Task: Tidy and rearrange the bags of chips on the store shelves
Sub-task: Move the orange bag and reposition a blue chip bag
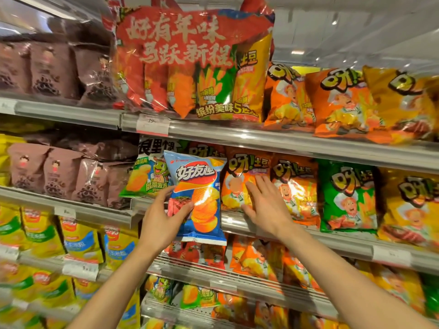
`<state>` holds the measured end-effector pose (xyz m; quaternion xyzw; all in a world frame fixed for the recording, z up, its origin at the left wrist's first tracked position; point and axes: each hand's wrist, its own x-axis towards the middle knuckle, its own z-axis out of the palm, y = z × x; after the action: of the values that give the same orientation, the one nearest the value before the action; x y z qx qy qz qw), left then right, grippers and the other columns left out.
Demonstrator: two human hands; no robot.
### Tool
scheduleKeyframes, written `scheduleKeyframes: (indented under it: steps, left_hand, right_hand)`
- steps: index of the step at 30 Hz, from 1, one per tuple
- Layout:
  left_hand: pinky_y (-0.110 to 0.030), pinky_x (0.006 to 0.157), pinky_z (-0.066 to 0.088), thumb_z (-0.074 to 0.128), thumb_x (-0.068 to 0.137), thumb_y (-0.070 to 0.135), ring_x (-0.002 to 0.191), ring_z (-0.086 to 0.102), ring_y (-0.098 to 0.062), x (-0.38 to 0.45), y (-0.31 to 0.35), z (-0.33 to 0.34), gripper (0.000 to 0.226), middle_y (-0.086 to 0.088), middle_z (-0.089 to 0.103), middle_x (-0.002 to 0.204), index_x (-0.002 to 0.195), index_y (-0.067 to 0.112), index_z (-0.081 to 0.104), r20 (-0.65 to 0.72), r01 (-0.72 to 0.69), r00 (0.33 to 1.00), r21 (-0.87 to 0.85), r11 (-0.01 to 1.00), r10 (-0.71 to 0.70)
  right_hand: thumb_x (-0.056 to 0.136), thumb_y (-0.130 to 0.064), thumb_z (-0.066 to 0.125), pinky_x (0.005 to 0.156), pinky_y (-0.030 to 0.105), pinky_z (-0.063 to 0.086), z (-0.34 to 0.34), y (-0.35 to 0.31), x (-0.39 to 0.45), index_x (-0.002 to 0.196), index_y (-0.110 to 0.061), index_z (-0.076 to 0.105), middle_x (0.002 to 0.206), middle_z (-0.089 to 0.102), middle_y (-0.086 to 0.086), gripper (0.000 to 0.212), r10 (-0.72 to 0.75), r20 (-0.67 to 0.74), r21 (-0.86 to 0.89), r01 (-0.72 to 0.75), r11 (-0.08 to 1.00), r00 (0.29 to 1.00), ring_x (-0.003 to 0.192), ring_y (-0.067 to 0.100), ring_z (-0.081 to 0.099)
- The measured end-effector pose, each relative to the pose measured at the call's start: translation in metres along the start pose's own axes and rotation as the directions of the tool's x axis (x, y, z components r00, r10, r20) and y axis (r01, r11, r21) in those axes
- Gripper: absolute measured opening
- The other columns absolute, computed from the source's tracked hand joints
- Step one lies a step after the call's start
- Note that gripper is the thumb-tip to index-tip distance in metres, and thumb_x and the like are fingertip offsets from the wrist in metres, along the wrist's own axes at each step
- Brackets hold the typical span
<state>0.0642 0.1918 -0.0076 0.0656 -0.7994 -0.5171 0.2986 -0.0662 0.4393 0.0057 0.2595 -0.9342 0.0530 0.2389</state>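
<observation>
At middle shelf front, blue chip bag point(198, 198) upright, pinched by left hand point(161, 222); right hand point(263, 205) flat, fingers straight, pressing orange chip bag point(240, 184) aside. Slotting step; next needs a gap beside green bag point(147, 176).

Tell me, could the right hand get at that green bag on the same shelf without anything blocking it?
Probably yes. The right hand lies flat on an orange bag and holds nothing. The green bag stands at the shelf front, two bags over, with nothing before it.
</observation>
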Motion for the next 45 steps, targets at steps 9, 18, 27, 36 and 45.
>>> scheduleKeyframes:
  steps: [9, 18, 27, 36, 45]
  left_hand:
    - [-0.023, 0.085, 0.052, 0.076, 0.083, 0.039, 0.096, 0.067, 0.003, -0.022, -0.002, 0.029, 0.042, 0.027, 0.068, 0.104, 0.117, 0.048, 0.052, 0.061, 0.030, 0.998, -0.212, 0.977, -0.017]
    - [-0.013, 0.080, 0.051, 0.069, 0.085, 0.033, 0.099, 0.068, 0.003, -0.072, 0.009, 0.094, 0.038, 0.010, 0.073, 0.109, 0.121, 0.021, 0.064, 0.242, 0.166, 0.968, -0.389, 0.906, -0.073]
    - [-0.013, 0.074, 0.049, 0.078, 0.079, 0.024, 0.086, 0.068, 0.002, -0.149, 0.078, 0.205, 0.031, 0.003, 0.073, 0.105, 0.108, 0.019, 0.069, 0.336, 0.216, 0.937, -0.354, 0.910, -0.092]
    - [-0.018, 0.070, 0.054, 0.080, 0.077, 0.019, 0.083, 0.072, -0.004, -0.260, 0.182, 0.384, 0.035, 0.004, 0.076, 0.097, 0.109, 0.012, 0.068, 0.485, 0.293, 0.871, -0.383, 0.876, -0.080]
    - [-0.016, 0.070, 0.052, 0.081, 0.076, 0.023, 0.080, 0.069, 0.003, -0.332, 0.280, 0.544, 0.038, 0.008, 0.074, 0.092, 0.110, 0.014, 0.068, 0.672, 0.323, 0.741, -0.372, 0.870, 0.012]
  right_hand:
    - [0.094, -0.047, 0.061, 0.083, 0.011, 0.048, -0.034, -0.055, -0.042, 0.147, -0.029, 0.040, 0.121, 0.063, -0.019, 0.061, 0.129, 0.259, 0.830, -0.288, 0.478, 0.957, 0.106, -0.004, 0.064]
    - [0.091, -0.038, 0.070, 0.104, 0.044, 0.051, -0.011, -0.004, -0.120, 0.136, -0.027, 0.053, 0.124, 0.070, -0.013, 0.050, 0.252, 0.343, 0.885, -0.401, 0.237, 0.905, 0.116, 0.008, 0.065]
    - [0.074, -0.050, 0.080, 0.107, 0.048, 0.048, -0.040, 0.111, -0.234, 0.135, -0.020, 0.057, 0.130, 0.068, -0.003, 0.072, 0.414, 0.338, 0.913, -0.402, 0.076, 0.846, 0.128, 0.019, 0.058]
    - [0.082, -0.025, 0.082, 0.109, 0.038, 0.044, -0.087, 0.292, -0.382, 0.144, -0.019, 0.045, 0.142, 0.055, 0.000, 0.072, 0.592, 0.363, 0.914, -0.398, -0.078, 0.719, 0.134, 0.016, 0.050]
    - [0.093, -0.034, 0.068, 0.074, 0.034, 0.056, -0.169, 0.432, -0.497, 0.107, -0.027, 0.070, 0.092, 0.077, -0.011, 0.016, 0.734, 0.200, 0.872, -0.459, 0.169, 0.650, 0.086, 0.013, 0.071]
